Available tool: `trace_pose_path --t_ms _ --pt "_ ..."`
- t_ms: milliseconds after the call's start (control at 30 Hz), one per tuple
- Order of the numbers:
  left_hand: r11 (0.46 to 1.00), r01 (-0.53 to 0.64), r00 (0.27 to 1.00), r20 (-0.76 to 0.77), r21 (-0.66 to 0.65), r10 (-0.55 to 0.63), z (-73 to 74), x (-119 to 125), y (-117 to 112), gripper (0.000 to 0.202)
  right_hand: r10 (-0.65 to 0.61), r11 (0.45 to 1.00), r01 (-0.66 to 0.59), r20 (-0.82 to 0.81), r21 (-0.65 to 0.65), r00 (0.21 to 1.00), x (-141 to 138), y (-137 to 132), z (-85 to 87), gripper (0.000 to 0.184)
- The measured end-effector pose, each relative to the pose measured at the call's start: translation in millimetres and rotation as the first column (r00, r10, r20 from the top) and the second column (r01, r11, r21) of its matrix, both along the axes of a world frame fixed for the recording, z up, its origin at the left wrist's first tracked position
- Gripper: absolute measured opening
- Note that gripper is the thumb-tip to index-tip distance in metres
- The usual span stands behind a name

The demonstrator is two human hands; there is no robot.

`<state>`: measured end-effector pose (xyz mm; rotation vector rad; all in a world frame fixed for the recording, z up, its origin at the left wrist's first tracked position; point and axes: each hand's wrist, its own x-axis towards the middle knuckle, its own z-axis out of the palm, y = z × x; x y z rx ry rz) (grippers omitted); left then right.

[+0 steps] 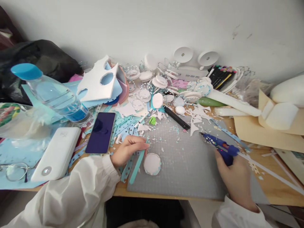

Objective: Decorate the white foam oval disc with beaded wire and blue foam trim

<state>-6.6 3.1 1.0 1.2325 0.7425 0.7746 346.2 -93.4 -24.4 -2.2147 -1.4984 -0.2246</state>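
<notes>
Between thumb and fingers, my left hand (129,149) pinches a narrow teal paper strip (137,166), which slants down toward the table's front edge. Just right of the strip lies a white foam disc (152,164) with a pale blue speckled rim, flat on the grey cutting mat (185,171). Over at the mat's right side, my right hand (236,177) is wrapped round the handle of a blue hot glue gun (220,145). Its nozzle points left and a long white glue stick (270,172) trails out of its back.
A phone (100,132), a white power bank (56,153) and a tilted water bottle (58,98) stand to the left. Behind the mat are piled foam discs (159,81), paper scraps, a black cutter knife (177,117) and markers (219,76). Eyeglasses (16,172) lie far left.
</notes>
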Motion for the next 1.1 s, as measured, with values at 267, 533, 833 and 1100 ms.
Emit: trace_pose_path --t_ms 267,533,833,1100 --pt "0.996 -0.062 0.998 -0.014 -0.057 0.061 -1.1 0.6 -0.1 0.033 0.306 0.950 -0.313 0.185 0.010 0.934 -12.5 -57.1 27.2 0.028" --pt "0.983 -0.102 0.994 0.008 -0.153 0.104 2.2 3.9 0.7 0.030 0.803 0.586 -0.801 0.044 0.124 0.595 -124.8 -1.9 70.3 0.020" --pt "0.975 -0.139 0.989 0.034 -0.170 0.147 3.1 7.1 -0.8 0.051 0.805 0.197 -0.965 0.534 0.173 0.259 -178.8 69.7 57.1 0.016" --pt "0.783 0.238 0.953 -0.293 0.575 -0.075 6.4 -3.7 5.8 0.058 0.760 0.493 -0.646 0.072 0.583 0.646 -121.7 80.4 29.7 0.020"
